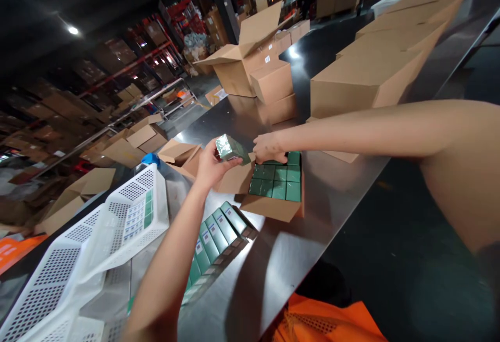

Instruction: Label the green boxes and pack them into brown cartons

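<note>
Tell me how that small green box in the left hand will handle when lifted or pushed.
The green box looks light: the left hand holds it alone. Its flat sides suggest it slides rather than rolls. The glossy wrap may be slippery.

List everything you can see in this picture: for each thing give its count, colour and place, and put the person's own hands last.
small green box: one, shiny green, held above the open carton
open carton: one, brown, on the metal table, packed with green boxes standing on end
row of green boxes: about six, green with white labels, lying beside the carton
metal table: one, grey steel, running away from the viewer
closed cartons: several, brown, farther along the table
white crate: one, perforated plastic, at the left
left hand: grips the small green box with its fingers
right hand: rests on the carton's far edge, on the packed boxes
</note>
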`<move>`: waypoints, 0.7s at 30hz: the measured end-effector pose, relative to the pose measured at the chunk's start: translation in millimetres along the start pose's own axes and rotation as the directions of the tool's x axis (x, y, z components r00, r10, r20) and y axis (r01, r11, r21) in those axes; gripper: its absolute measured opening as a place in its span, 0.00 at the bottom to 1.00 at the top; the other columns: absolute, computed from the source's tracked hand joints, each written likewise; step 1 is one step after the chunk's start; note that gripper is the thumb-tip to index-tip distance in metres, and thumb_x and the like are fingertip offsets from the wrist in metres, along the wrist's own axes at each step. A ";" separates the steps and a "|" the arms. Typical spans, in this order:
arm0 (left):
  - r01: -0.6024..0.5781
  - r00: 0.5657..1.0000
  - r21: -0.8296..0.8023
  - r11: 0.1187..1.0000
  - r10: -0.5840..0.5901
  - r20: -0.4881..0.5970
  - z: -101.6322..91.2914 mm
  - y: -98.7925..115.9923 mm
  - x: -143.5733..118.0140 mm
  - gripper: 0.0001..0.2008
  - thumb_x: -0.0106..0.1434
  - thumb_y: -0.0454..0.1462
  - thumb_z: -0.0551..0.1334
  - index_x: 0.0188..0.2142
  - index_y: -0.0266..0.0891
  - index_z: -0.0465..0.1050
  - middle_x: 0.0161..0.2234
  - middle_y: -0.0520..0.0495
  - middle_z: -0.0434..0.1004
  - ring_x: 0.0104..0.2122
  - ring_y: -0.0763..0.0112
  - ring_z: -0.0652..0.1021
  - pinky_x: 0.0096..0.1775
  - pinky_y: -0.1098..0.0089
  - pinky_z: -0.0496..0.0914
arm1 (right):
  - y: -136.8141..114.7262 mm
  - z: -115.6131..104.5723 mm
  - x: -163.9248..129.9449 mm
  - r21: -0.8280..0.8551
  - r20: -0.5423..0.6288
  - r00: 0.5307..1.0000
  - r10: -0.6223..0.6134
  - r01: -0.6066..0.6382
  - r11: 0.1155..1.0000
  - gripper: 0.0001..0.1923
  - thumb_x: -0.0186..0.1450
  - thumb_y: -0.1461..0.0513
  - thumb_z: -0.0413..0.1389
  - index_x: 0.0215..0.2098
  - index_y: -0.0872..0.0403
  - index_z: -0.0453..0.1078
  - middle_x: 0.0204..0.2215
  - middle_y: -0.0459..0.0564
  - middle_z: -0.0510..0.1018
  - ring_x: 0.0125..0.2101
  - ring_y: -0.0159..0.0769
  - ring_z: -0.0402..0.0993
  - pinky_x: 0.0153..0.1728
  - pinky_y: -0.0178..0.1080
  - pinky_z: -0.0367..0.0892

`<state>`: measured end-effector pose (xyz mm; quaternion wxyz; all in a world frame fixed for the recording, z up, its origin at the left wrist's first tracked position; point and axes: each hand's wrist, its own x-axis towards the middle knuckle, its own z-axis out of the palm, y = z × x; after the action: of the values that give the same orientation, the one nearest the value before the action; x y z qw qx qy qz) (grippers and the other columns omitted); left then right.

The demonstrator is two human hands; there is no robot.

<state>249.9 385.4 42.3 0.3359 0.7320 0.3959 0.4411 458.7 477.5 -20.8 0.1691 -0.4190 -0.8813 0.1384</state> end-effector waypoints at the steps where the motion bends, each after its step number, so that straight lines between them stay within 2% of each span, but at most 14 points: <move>1: 0.005 1.000 -0.049 0.999 -0.005 -0.001 3.8 -2.4 0.5 0.27 0.40 0.39 0.77 0.40 0.40 0.71 0.33 0.52 0.76 0.34 0.66 0.77 0.39 0.66 0.73 | 2.4 -2.0 -2.7 0.018 -0.012 0.999 0.035 -0.035 0.999 0.37 0.71 0.55 0.30 0.09 0.52 0.60 0.07 0.42 0.67 0.21 0.23 0.75 0.36 0.35 0.69; 3: 0.019 1.000 -0.143 0.990 -0.018 0.006 12.5 -9.6 2.7 0.28 0.40 0.39 0.77 0.40 0.41 0.70 0.33 0.52 0.76 0.34 0.67 0.77 0.40 0.65 0.74 | 7.0 -10.3 -14.1 0.024 0.018 0.999 0.029 -0.029 0.999 0.36 0.70 0.55 0.31 0.11 0.54 0.65 0.09 0.41 0.69 0.18 0.23 0.73 0.34 0.34 0.69; 5: 0.036 0.999 -0.198 0.980 -0.032 0.020 21.7 -18.7 6.5 0.29 0.40 0.39 0.77 0.42 0.41 0.70 0.35 0.53 0.76 0.35 0.67 0.78 0.41 0.66 0.74 | 10.4 -23.0 -35.3 0.016 0.082 0.991 -0.101 0.100 0.995 0.27 0.68 0.54 0.43 0.20 0.57 0.74 0.19 0.42 0.78 0.22 0.24 0.75 0.35 0.34 0.69; 7: 0.042 0.999 -0.212 0.976 -0.036 0.032 30.2 -27.3 11.8 0.31 0.42 0.39 0.77 0.45 0.41 0.69 0.37 0.52 0.76 0.37 0.67 0.78 0.41 0.66 0.74 | 11.9 -35.4 -64.1 0.016 0.106 0.967 -0.232 0.231 0.973 0.13 0.58 0.55 0.60 0.32 0.57 0.80 0.32 0.47 0.84 0.31 0.31 0.78 0.40 0.37 0.71; 9: 0.022 0.999 -0.203 0.979 -0.011 0.053 37.4 -33.3 18.3 0.34 0.42 0.40 0.77 0.48 0.42 0.68 0.40 0.50 0.76 0.40 0.65 0.78 0.43 0.65 0.73 | 12.1 -41.8 -94.9 -0.005 0.063 0.953 -0.297 0.298 0.955 0.22 0.49 0.57 0.67 0.42 0.54 0.80 0.42 0.52 0.84 0.41 0.41 0.79 0.45 0.44 0.71; 12: -0.030 0.993 -0.214 0.976 0.054 0.109 46.3 -36.7 28.9 0.36 0.41 0.39 0.77 0.50 0.44 0.67 0.44 0.48 0.74 0.43 0.63 0.77 0.44 0.65 0.73 | 12.2 -35.0 -132.6 -0.080 -0.022 0.942 -0.335 0.332 0.940 0.33 0.52 0.52 0.67 0.55 0.50 0.75 0.53 0.56 0.79 0.52 0.52 0.75 0.49 0.54 0.70; 15: -0.043 0.977 -0.235 0.971 0.089 0.193 54.0 -36.8 38.2 0.35 0.41 0.37 0.76 0.48 0.44 0.67 0.44 0.49 0.73 0.42 0.63 0.76 0.43 0.65 0.73 | 14.4 -14.4 -153.0 -0.127 -0.072 0.940 -0.333 0.323 0.938 0.35 0.61 0.48 0.61 0.63 0.52 0.67 0.59 0.60 0.72 0.61 0.55 0.66 0.56 0.59 0.64; 18: -0.036 0.948 -0.155 0.987 0.083 0.306 57.5 -37.3 46.1 0.33 0.40 0.36 0.76 0.47 0.43 0.69 0.41 0.50 0.73 0.41 0.63 0.76 0.43 0.65 0.71 | 19.0 6.1 -159.7 -0.127 -0.190 0.925 -0.329 0.310 0.942 0.34 0.65 0.46 0.55 0.63 0.55 0.67 0.60 0.63 0.70 0.62 0.54 0.63 0.58 0.57 0.62; 21: -0.007 0.909 -0.062 0.998 0.032 0.416 53.8 -37.6 54.8 0.34 0.38 0.35 0.77 0.46 0.42 0.69 0.39 0.51 0.73 0.38 0.65 0.75 0.42 0.66 0.71 | 23.2 16.9 -160.2 -0.129 -0.303 0.892 -0.335 0.310 0.942 0.32 0.65 0.45 0.55 0.60 0.54 0.70 0.55 0.62 0.74 0.59 0.53 0.67 0.55 0.56 0.64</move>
<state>304.7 443.1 10.8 0.4295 0.8030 0.2946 0.2899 562.6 364.1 -74.2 0.3143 -0.2900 -0.9039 0.0041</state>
